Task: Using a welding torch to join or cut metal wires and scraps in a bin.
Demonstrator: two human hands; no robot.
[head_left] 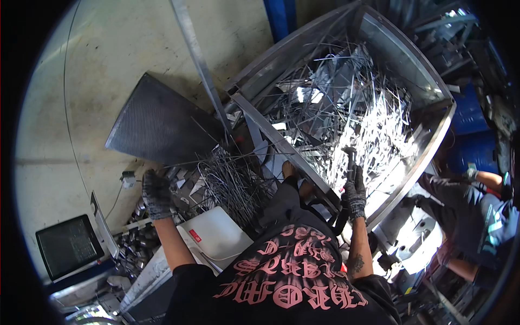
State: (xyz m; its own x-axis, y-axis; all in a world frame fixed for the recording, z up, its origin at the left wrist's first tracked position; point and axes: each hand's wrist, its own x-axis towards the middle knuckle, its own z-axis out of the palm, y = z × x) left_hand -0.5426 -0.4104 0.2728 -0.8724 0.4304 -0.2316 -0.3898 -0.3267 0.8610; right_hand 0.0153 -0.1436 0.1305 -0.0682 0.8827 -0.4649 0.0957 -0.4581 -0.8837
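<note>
My left hand (156, 196), in a dark grey work glove, is held out over the scrap heap at the left. Its fingers look loosely stretched, and nothing shows in them. My right hand (355, 196), gloved too, is closed around a dark hammer-like tool (350, 157) at the near side of a large metal bin. The tool's crosswise end points away from me over the bin's contents. Tangled metal strips and sheet offcuts (346, 108) fill much of the bin (271, 132); bright sunlight washes out part of them.
A ribbed dark panel (162, 122) leans by the wall, with a bundle of thin metal rods (230, 181) nearby. A white box-like surface (214, 233) and a dark screen (70, 246) are at left. Another person (471, 211) bends at right, near blue drums (471, 151).
</note>
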